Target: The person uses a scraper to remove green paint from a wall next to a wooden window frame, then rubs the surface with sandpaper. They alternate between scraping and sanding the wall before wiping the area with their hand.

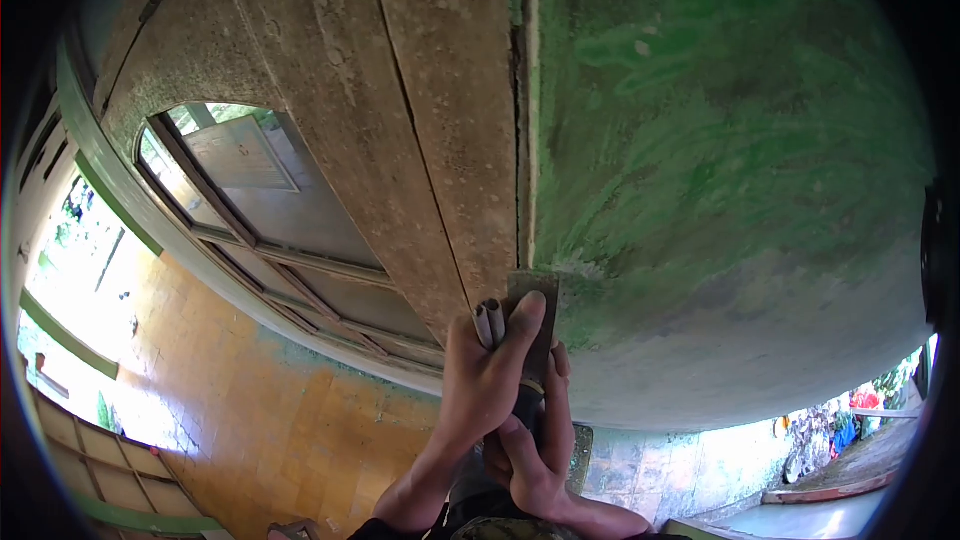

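A scraper (546,325) with a flat, dark, straight-ended blade is held upright against the wall, its tip at the seam between brown wooden boards (440,120) and a green painted wall (720,140). My left hand (490,365) is closed at the blade, thumb pressed flat on its face. A grey rolled piece (489,324) with two curled ends sticks out of that same hand. Lower down, my right hand (540,465) is wrapped round the scraper's dark handle (530,402). A pale scuffed patch marks the green paint just right of the blade tip.
To the left is a wood-framed window (270,230) with glass panes. Yellowish floor tiles (260,390) stretch out below it, toward a bright opening. A pale ledge (830,518) and colourful items (865,400) are at the lower right.
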